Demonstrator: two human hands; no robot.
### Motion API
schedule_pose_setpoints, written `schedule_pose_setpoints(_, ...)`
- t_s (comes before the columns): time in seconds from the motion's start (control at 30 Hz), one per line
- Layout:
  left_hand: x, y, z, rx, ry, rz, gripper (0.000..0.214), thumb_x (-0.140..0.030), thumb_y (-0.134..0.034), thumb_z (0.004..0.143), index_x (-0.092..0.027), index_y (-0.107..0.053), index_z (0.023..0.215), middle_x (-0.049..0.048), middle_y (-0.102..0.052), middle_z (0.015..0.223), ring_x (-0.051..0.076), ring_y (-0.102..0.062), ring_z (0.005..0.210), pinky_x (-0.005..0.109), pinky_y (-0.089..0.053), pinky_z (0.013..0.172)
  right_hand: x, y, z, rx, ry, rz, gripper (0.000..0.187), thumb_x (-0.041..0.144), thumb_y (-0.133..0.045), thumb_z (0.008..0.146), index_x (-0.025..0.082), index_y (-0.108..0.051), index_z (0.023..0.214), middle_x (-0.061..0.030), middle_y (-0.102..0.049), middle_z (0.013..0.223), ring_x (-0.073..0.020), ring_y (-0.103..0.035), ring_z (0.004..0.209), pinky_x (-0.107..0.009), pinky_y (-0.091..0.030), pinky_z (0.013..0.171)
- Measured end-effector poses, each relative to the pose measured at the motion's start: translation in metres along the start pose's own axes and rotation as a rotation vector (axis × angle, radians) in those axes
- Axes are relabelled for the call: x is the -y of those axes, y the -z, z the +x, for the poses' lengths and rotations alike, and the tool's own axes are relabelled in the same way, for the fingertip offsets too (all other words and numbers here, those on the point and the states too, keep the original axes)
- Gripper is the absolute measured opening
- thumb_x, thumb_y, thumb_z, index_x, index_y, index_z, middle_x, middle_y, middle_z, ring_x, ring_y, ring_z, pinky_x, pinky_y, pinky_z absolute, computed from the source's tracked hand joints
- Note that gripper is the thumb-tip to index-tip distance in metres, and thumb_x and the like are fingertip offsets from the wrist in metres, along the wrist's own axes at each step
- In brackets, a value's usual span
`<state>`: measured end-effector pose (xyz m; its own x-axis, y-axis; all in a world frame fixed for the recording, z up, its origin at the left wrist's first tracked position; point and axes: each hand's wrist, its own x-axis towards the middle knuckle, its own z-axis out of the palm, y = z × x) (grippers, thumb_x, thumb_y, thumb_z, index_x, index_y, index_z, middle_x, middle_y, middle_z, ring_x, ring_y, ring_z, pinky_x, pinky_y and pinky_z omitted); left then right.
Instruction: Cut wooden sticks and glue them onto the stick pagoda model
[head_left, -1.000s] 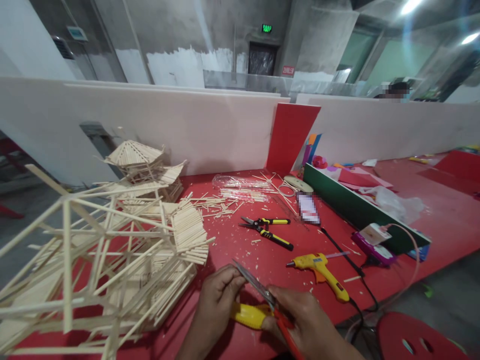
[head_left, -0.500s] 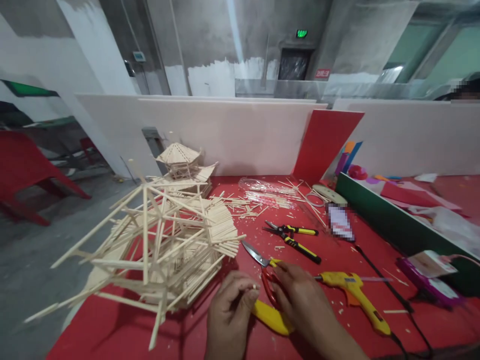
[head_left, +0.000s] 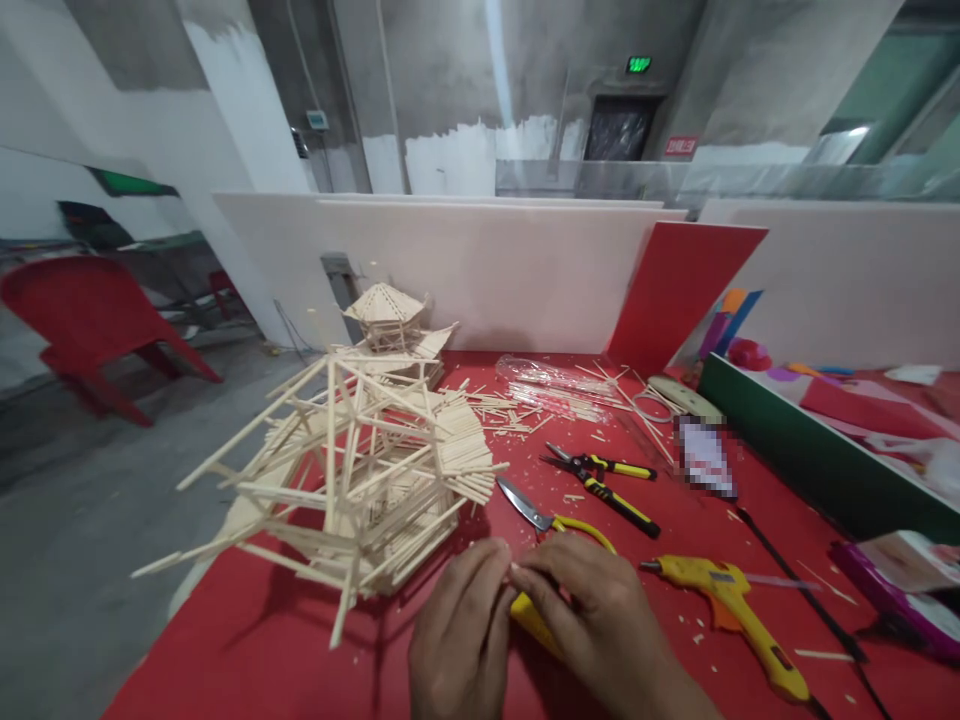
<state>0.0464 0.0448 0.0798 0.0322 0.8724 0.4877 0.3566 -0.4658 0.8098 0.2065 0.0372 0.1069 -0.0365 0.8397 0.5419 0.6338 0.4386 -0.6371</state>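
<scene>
My left hand (head_left: 461,630) and my right hand (head_left: 596,625) meet at the front of the red table (head_left: 247,660), fingertips pinched together on a tiny light piece, probably a bit of wooden stick (head_left: 513,570). Yellow-and-red-handled scissors (head_left: 551,528) lie on the table just beyond and under my right hand, blade pointing back left. A large model made of wooden sticks (head_left: 360,470) stands to the left of my hands.
Yellow-and-black snips (head_left: 604,480) lie behind the scissors. A yellow glue gun (head_left: 731,610) rests to the right with its cable. Loose sticks and a plastic bag (head_left: 544,385) lie at the back. A green box (head_left: 795,455) stands right, and a red chair (head_left: 90,320) stands on the floor left.
The view has swung left. My right hand has let the scissors down onto the table and come to the left hand, and both now pinch a small piece together.
</scene>
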Motion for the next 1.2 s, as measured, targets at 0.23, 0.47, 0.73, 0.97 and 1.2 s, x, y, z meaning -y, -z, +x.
schedule_pose_setpoints(0.23, -0.006, -0.002, 0.018, -0.249, 0.762, -0.584, 0.034, -0.049, -0.085, 0.061, -0.02, -0.069, 0.071, -0.0019, -0.059, 0.06, 0.011, -0.052, 0.053, 0.021, -0.047, 0.05, 0.007, -0.02, 0.022, -0.182, 0.043, -0.049, 0.012, 0.025, -0.064, 0.091, 0.021, -0.068, 0.081, -0.0013, -0.068, 0.071, -0.0138, -0.059, 0.067, -0.027, -0.043, 0.065)
schedule_pose_setpoints(0.47, -0.009, -0.019, 0.05, -0.317, 0.918, -1.01, 0.043, -0.043, -0.089, 0.056, -0.016, -0.06, 0.071, -0.006, -0.055, 0.055, 0.005, -0.047, 0.046, 0.014, -0.035, 0.039, 0.004, -0.038, 0.034, -0.096, -0.048, -0.08, 0.02, 0.029, -0.064, 0.091, 0.022, -0.069, 0.074, -0.0002, -0.066, 0.067, -0.0133, -0.057, 0.064, -0.026, -0.039, 0.062)
schedule_pose_setpoints(0.73, -0.019, -0.023, 0.063, -0.377, 0.948, -1.003, 0.041, -0.031, -0.089, 0.052, -0.017, -0.056, 0.072, -0.0086, -0.054, 0.051, 0.003, -0.045, 0.04, 0.011, -0.03, 0.035, 0.001, -0.039, 0.037, -0.066, -0.048, -0.072, 0.023, 0.031, -0.062, 0.092, 0.021, -0.069, 0.073, -0.0012, -0.065, 0.067, -0.0135, -0.057, 0.065, -0.026, -0.038, 0.062)
schedule_pose_setpoints(0.97, -0.017, -0.024, 0.065, -0.369, 0.962, -1.015, 0.042, -0.032, -0.089, 0.053, -0.018, -0.053, 0.07, -0.0099, -0.052, 0.05, 0.004, -0.045, 0.04, 0.013, -0.03, 0.036, -0.005, -0.036, 0.035, -0.07, -0.04, -0.004, 0.023, 0.034, -0.065, 0.09, 0.021, -0.068, 0.072, -0.0001, -0.067, 0.067, -0.0134, -0.058, 0.064, -0.025, -0.04, 0.061)
schedule_pose_setpoints(1.2, -0.016, -0.026, 0.066, -0.372, 0.959, -0.968, 0.041, -0.031, -0.089, 0.054, -0.017, -0.056, 0.073, -0.0074, -0.058, 0.055, 0.003, -0.046, 0.041, 0.012, -0.031, 0.035, -0.007, -0.024, 0.027, -0.095, -0.039, 0.013, 0.023, 0.033, -0.066, 0.089, 0.022, -0.066, 0.069, 0.0011, -0.066, 0.065, -0.0123, -0.058, 0.06, -0.025, -0.04, 0.059)
